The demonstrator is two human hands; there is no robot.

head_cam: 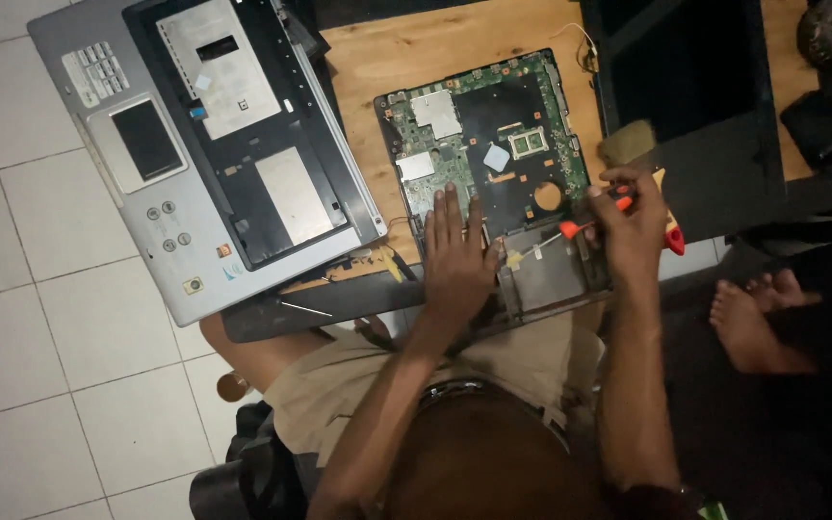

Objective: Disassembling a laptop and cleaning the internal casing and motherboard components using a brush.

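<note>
Left hand (456, 258) flat on green motherboard (488, 144), fingers spread and holding nothing, right hand (631, 223) closed around orange-handled screwdriver (594, 220), wooden bench (406, 58) beneath, grey laptop shell (195, 154) beside.

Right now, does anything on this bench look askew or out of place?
Yes. The silver laptop top cover lies tilted and overhangs the wooden table edge, over the tiled floor. The left hand rests flat on the motherboard; the right hand holds an orange-handled screwdriver.
</note>
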